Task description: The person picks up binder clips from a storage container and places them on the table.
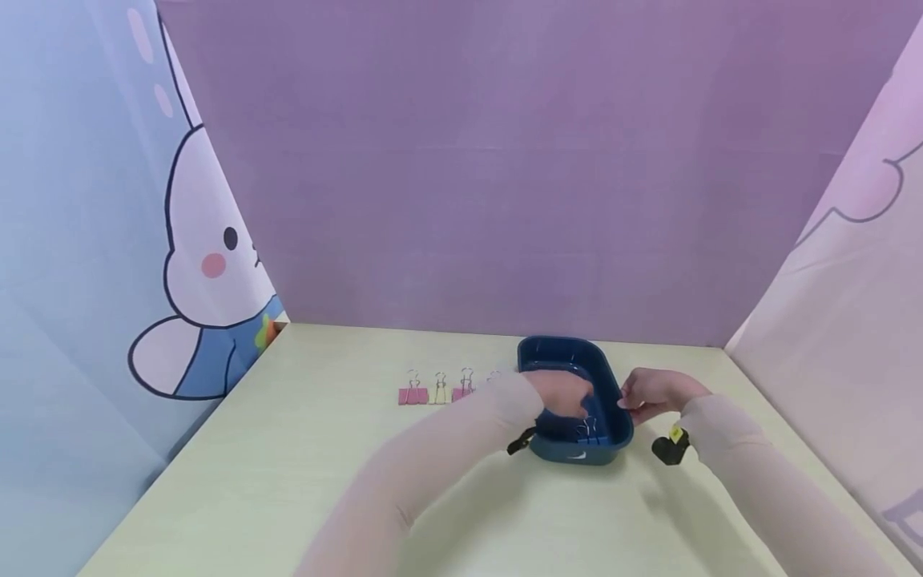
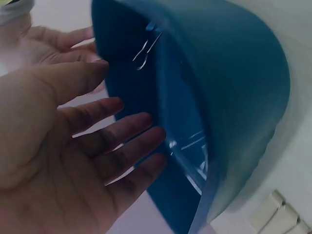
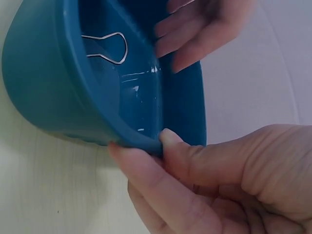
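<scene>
A blue plastic basket (image 1: 555,452) stands on the table, with a binder clip (image 1: 588,434) inside near its front end. The clip's wire handles (image 3: 118,48) show in the right wrist view, but its body is hard to make out against the blue. My left hand (image 1: 566,393) is over the basket's opening; in the left wrist view its fingers (image 2: 131,141) are spread and hold nothing. At the basket's right side, my right hand (image 1: 658,390) pinches the rim (image 3: 139,141) between thumb and fingers.
Left of the basket, binder clips stand in a row: a pink clip (image 1: 413,396), a cream clip (image 1: 439,394) and another pink clip (image 1: 460,393). Wire handles (image 1: 493,374) of one more show behind my left sleeve. A purple cloth (image 1: 461,200) hangs behind the table.
</scene>
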Motion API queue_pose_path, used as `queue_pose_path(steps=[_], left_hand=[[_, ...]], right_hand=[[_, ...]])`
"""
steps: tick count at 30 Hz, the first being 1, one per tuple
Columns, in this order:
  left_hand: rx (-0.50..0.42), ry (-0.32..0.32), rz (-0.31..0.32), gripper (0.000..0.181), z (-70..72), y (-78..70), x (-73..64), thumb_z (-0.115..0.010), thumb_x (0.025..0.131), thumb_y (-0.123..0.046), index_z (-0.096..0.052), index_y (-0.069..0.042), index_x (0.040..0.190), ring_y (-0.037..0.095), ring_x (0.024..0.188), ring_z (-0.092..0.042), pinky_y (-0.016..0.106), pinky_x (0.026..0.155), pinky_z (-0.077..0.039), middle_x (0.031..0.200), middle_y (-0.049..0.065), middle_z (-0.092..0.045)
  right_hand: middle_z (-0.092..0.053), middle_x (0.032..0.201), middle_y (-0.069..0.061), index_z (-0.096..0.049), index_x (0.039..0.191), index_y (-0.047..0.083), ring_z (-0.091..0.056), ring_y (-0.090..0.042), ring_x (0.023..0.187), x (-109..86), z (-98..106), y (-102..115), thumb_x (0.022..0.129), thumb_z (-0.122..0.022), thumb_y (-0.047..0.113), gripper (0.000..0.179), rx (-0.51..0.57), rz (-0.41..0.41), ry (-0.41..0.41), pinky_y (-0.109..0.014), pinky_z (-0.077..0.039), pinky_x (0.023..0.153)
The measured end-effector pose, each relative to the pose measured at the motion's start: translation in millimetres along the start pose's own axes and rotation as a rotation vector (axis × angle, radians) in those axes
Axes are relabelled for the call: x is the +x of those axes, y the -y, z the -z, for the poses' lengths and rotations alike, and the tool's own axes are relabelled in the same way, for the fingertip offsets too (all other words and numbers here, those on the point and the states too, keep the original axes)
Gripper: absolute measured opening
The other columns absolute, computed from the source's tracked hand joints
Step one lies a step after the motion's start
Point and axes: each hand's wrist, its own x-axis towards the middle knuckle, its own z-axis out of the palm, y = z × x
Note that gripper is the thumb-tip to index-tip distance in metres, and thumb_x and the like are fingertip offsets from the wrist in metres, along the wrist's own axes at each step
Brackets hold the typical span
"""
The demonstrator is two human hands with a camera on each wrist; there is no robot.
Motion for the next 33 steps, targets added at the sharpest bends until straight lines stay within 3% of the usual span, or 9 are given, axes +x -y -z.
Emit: queue_pose_path(steps=[7,16,23,28,33], left_hand=[[0.021,0.061,0.004,0.037,-8.4,-11.1,4.3,-0.059,0.096,-0.035,-0.056,-0.029,0.133,0.002,0.123,-0.052,0.024,0.107,-0.039,0.132,-0.015,-0.059],[0.018,0.035,-0.011,0.021,-9.6,-17.2,7.1,-0.060,0.096,-0.033,-0.067,-0.026,0.115,0.004,0.094,-0.060,0.022,0.093,-0.048,0.106,-0.013,-0.068],[-0.173,0.020,-0.013,0.013,-15.4,-17.9,10.1,-0.058,0.098,-0.026,-0.071,-0.025,0.097,0.007,0.073,-0.058,0.022,0.077,-0.047,0.077,-0.010,-0.064],[-0.259,0.015,-0.041,0.014,-3.9,-3.4,9.1,-0.057,0.098,-0.017,-0.067,-0.019,0.088,0.005,0.066,-0.065,0.018,0.067,-0.049,0.076,-0.008,-0.068],[-0.311,-0.068,-0.100,0.015,25.2,36.4,-2.4,-0.054,0.099,-0.016,-0.066,-0.012,0.092,0.008,0.070,-0.068,0.017,0.065,-0.051,0.081,-0.002,-0.071]], right_hand=[[-0.056,0.077,-0.004,-0.056,0.083,-0.001,-0.058,-0.011,0.067,0.0,-1,1,0.095,-0.052,-0.002,0.013,-0.010,-0.008,0.000,-0.025,-0.057,0.069],[-0.053,0.074,-0.002,-0.053,0.077,0.003,-0.057,-0.010,0.066,2.0,1,0,0.095,-0.052,-0.003,0.019,-0.001,0.013,0.017,-0.024,-0.055,0.067],[-0.053,0.075,-0.003,-0.054,0.080,0.001,-0.056,-0.011,0.066,2.3,0,1,0.095,-0.052,-0.003,0.016,0.001,0.001,0.012,-0.024,-0.055,0.067],[-0.055,0.076,-0.004,-0.055,0.083,-0.001,-0.057,-0.011,0.067,2.3,0,1,0.095,-0.053,-0.002,0.012,-0.009,-0.001,0.006,-0.024,-0.055,0.067],[-0.056,0.077,-0.005,-0.057,0.085,-0.003,-0.058,-0.013,0.068,2.2,1,-2,0.095,-0.053,-0.001,0.011,-0.006,0.004,0.000,-0.026,-0.057,0.070]])
